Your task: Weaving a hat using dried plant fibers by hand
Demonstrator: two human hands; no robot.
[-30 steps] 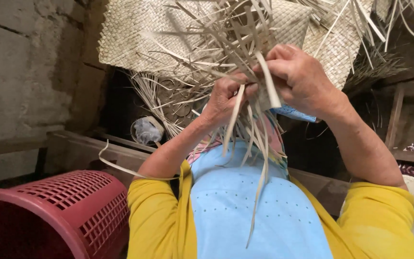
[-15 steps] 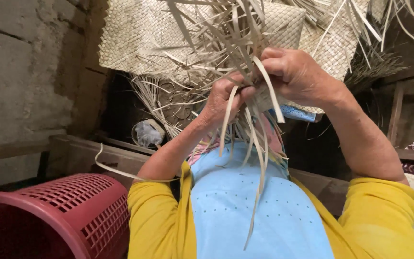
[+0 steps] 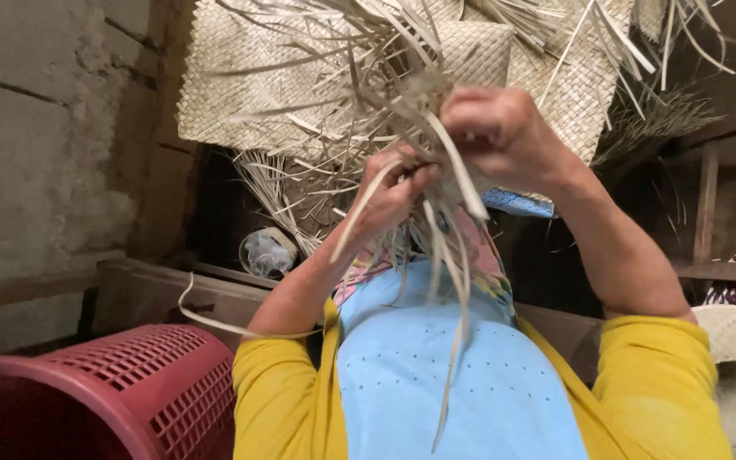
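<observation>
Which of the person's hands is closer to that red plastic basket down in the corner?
Left. The left hand works the pale strips above and right of the red basket; the right hand is higher and farther right.

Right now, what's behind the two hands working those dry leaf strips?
Behind the left hand and right hand, which grip the leaf strips, hang flat woven mats. Below them sit more loose strips and a small round container. The mats' middle is covered by strips and hands.

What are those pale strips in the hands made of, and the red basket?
The strips look like dried palm or similar leaf: flat, matte, straw-coloured, bending freely. The red basket looks like moulded plastic: smooth, slightly glossy, with an even grid of holes.
</observation>
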